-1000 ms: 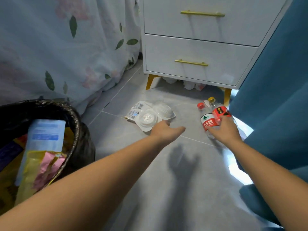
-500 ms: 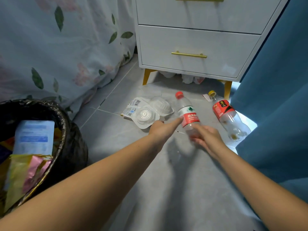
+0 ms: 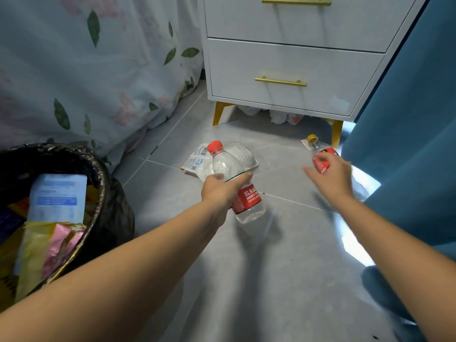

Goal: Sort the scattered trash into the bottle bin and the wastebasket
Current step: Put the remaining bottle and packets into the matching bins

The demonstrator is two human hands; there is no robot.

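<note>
Bottle collection is the step in hand. The left hand (image 3: 223,187) has its grip wrapped round the middle of a clear water bottle (image 3: 237,181) with a red cap and red label, held above the tiled floor (image 3: 246,280) with the cap pointing away from the person. The right hand (image 3: 332,175) reaches with fingers spread and relaxed, grasping nothing, over a second bottle (image 3: 320,156) with a yellow cap and red label that lies on the floor beside the blue curtain (image 3: 407,144); motion blur hides whether the fingertips touch it. Behind the held bottle, clear plastic packaging (image 3: 199,161) lies on the floor in front of the white drawer unit (image 3: 291,70). The wastebasket (image 3: 108,193), lined in black and holding wrappers, stands at the near left; the bottle bin is out of view. The next move probably calls for the right hand to close round the yellow-capped bottle, then for both bottles to go to the bottle bin, wherever it stands, leaving the packaging for the wastebasket.
</note>
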